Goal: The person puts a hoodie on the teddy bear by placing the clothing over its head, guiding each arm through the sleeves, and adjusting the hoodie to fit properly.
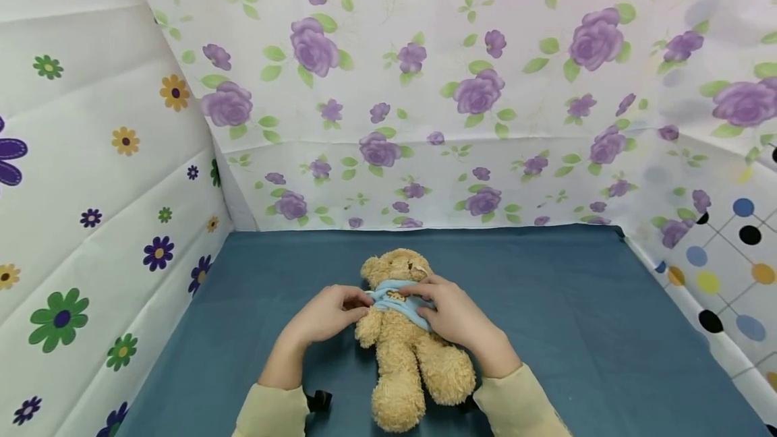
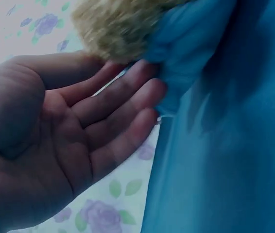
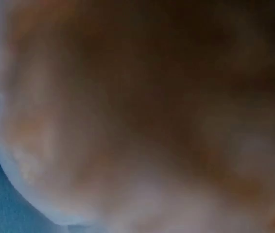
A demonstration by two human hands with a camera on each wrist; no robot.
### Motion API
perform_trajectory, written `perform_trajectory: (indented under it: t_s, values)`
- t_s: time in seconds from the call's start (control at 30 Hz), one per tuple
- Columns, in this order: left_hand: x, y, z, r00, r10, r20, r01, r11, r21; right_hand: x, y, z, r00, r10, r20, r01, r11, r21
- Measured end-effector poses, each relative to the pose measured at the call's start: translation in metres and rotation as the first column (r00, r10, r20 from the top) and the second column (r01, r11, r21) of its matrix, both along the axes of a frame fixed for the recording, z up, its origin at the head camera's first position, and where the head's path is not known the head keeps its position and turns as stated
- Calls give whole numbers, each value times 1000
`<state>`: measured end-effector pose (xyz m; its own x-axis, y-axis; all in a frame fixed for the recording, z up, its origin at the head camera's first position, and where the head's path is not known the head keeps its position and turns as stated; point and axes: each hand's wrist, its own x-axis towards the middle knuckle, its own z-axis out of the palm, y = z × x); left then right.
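A tan plush teddy bear (image 1: 397,356) lies on its back, head toward the far side and legs toward me. It wears a light blue shirt (image 1: 388,295), bunched around the chest, with a small bear motif. At the bear's left-hand edge in the head view, my left hand (image 1: 328,312) pinches the shirt beside the arm. The left wrist view shows that hand (image 2: 74,121) with its fingertips against the blue cloth (image 2: 186,43) and fur (image 2: 118,29). My right hand (image 1: 458,309) grips the shirt's other side; the bear's arm there is hidden. Blurred fur (image 3: 128,145) fills most of the right wrist view.
A dark blue cloth (image 1: 577,329) covers the table. Behind it hangs a white sheet with purple roses (image 1: 376,150). A flower-print sheet (image 1: 91,154) stands at the left and a dotted one (image 1: 722,275) at the right.
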<state>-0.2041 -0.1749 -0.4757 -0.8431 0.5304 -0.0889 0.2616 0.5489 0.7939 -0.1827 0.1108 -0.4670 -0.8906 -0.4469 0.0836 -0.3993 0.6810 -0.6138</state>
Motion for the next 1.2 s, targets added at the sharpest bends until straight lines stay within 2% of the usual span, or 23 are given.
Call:
perform_trajectory:
  t_s: [0.13, 0.23, 0.37, 0.47, 0.63, 0.77, 0.83, 0.97, 1.03, 1.1, 1.2]
  values:
    - [3, 0, -2, 1000, -16, 17, 15, 999, 29, -2, 1, -2, 1000, -2, 17, 2, 1000, -1]
    - [3, -5, -2, 996, -69, 57, 67, 997, 46, -2, 2, -2, 1000, 2, 18, -2, 1000, 3]
    - [0, -12, -2, 981, -149, 122, 139, 987, 86, -2, 3, 1, 999, 34, 12, -35, 999, 35]
    - [-2, -14, -6, 976, -167, 140, 153, 982, 108, 0, 3, 3, 998, 59, 11, -59, 997, 56]
    - [-3, -10, -12, 984, -150, 94, 140, 985, 103, 3, 3, 1, 994, 83, -70, -75, 990, 120]
    - [-4, -7, -13, 990, -128, 54, 123, 988, 96, 3, 3, 0, 980, 128, -149, -101, 979, 176]
    - [-4, -5, -12, 992, -121, 34, 118, 988, 95, 4, 5, -2, 967, 155, -203, -115, 973, 199]
    - [-3, -2, -14, 993, -114, 11, 113, 989, 96, 8, 10, -10, 921, 228, -315, -148, 955, 259]
    - [-2, -1, -16, 993, -118, 7, 117, 988, 100, 12, 13, -15, 908, 248, -337, -154, 947, 283]
    - [-2, -1, -17, 993, -121, 4, 120, 987, 107, 15, 14, -17, 909, 247, -335, -152, 947, 284]
    - [-1, -2, -17, 993, -120, -1, 119, 986, 116, 19, 14, -17, 924, 226, -309, -151, 957, 248]
